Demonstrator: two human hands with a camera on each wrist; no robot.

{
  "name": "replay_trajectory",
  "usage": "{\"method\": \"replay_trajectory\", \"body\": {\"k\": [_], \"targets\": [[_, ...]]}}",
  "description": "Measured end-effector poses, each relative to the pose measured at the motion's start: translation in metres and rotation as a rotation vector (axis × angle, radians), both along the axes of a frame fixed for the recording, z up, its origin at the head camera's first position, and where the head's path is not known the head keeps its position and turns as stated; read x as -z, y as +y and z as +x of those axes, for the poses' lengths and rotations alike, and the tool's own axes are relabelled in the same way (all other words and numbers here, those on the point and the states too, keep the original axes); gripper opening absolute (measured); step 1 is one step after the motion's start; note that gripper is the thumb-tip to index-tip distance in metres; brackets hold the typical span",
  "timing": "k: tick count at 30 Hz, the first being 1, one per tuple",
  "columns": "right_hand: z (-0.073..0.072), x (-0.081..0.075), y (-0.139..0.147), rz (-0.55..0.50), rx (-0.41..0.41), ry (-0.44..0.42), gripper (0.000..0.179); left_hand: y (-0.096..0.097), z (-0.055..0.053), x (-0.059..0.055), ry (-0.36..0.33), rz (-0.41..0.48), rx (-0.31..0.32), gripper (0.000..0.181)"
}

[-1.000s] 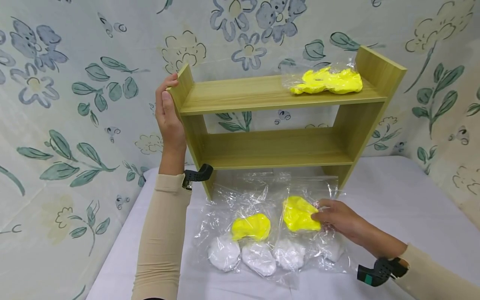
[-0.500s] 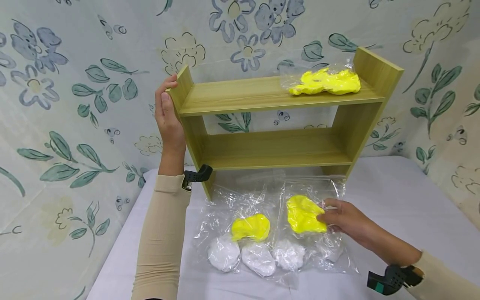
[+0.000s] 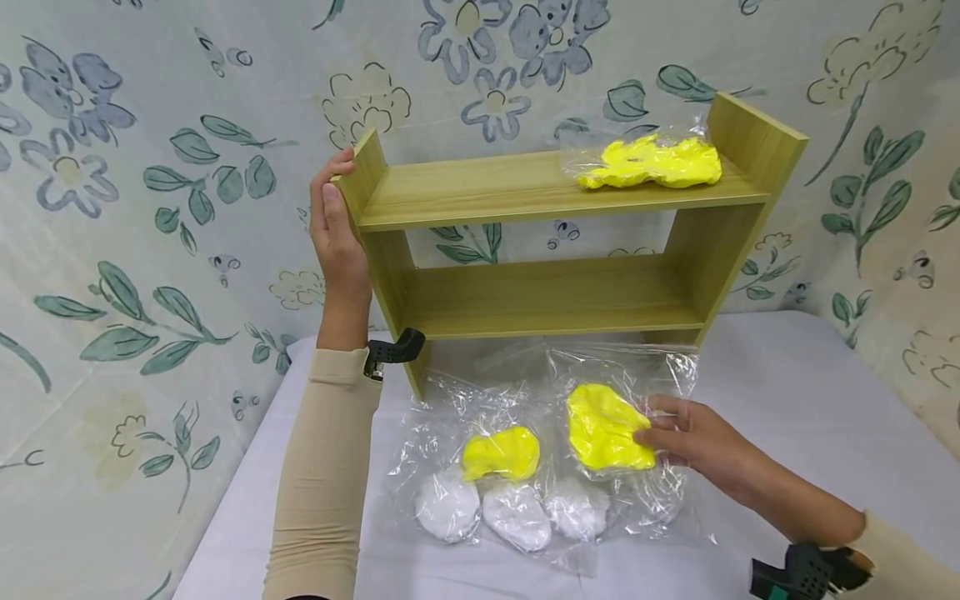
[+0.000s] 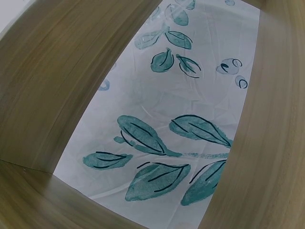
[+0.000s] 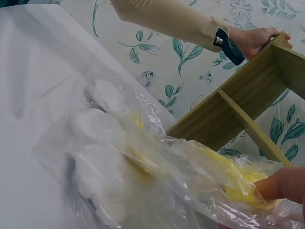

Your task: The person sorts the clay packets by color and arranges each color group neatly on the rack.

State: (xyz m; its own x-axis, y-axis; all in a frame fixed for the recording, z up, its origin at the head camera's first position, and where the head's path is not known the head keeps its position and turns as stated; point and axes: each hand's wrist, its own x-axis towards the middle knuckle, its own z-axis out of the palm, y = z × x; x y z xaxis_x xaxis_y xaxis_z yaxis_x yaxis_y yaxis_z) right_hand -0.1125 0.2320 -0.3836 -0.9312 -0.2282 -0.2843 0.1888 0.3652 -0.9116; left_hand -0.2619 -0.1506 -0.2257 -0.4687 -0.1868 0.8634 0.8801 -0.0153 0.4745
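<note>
My left hand grips the upper left side panel of a light wooden shelf, thumb on the near side. In front of the shelf, my right hand pinches the right side of a clear plastic bag holding a yellow lump that looks like modelling clay. In the right wrist view, thumb and bag meet at the lower right. Beside it lies another bagged yellow lump, with several bagged white lumps nearer me. The left wrist view shows wooden boards, not the hand.
A bag of yellow clay-like stuff lies at the right end of the top shelf. The shelf stands on a white-covered table, close to a floral cloth backdrop. The clear bags overlap one another.
My right hand has shifted a little to the right, and the bag it pinches has risen slightly. The white lump below that hand no longer shows clearly. The left hand stays on the shelf.
</note>
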Motion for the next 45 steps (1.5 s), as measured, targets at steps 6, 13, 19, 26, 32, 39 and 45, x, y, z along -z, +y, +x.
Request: {"method": "replay_trajectory", "body": {"k": [6,13,19,26,32,39,45], "targets": [[0.005,-0.009,-0.005,-0.038,-0.028,0.007,0.066,0.000,0.001,-0.001,0.005,0.003,-0.004,0.033],[0.010,-0.020,-0.008,-0.074,-0.078,0.033,0.063,-0.001,0.001,-0.001,0.020,-0.006,-0.003,0.033],[0.015,-0.028,-0.009,-0.125,-0.107,0.065,0.057,-0.001,0.001,-0.002,0.005,0.006,0.009,0.032],[0.018,-0.038,-0.010,-0.160,-0.132,0.107,0.052,-0.001,0.002,-0.003,0.007,-0.015,-0.004,0.032],[0.019,-0.050,-0.011,-0.133,-0.119,0.152,0.048,-0.002,0.002,-0.003,0.001,-0.016,-0.003,0.031],[0.021,-0.069,-0.014,-0.121,-0.089,0.215,0.036,-0.002,0.003,-0.002,-0.001,-0.016,-0.011,0.031],[0.022,-0.087,-0.016,-0.057,-0.073,0.290,0.034,-0.002,0.005,-0.003,-0.006,-0.034,-0.028,0.031]]}}
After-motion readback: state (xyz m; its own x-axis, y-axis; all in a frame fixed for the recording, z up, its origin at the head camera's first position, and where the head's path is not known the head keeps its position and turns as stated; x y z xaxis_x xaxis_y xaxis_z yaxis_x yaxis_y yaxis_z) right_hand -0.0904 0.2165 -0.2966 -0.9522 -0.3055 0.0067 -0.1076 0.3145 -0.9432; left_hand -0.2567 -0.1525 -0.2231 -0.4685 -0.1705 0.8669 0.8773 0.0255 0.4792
